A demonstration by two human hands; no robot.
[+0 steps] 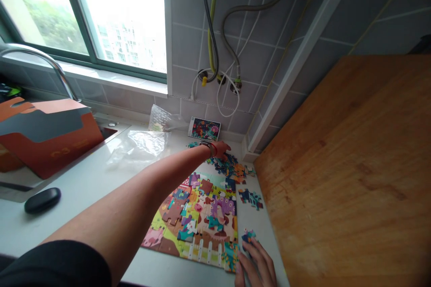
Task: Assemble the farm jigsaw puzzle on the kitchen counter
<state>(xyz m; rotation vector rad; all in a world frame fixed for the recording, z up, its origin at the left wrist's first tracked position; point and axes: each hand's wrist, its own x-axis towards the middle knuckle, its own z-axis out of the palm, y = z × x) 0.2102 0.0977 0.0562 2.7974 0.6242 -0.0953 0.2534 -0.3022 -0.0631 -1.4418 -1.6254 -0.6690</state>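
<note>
My left hand (220, 149) reaches over a heap of loose jigsaw pieces (229, 167) at the back of the counter. Its fingers are apart over the heap; no piece shows in them. Down at the right, my right hand (258, 262) rests on the counter with fingers spread. Its fingertips touch or lie close to a small loose puzzle piece (249, 235), and its thumb is near a teal puzzle piece (230, 256) at the corner of the puzzle. The farm-picture puzzle (208, 245) lies flat, with several loose pieces on top. My left forearm hides part of its left side.
A picture card (204, 129) leans on the tiled wall behind the heap. Clear plastic bags (141, 145) lie left of it. An orange box (57, 139) and a black oval object (42, 200) are farther left. A wooden board (353, 170) stands along the right side.
</note>
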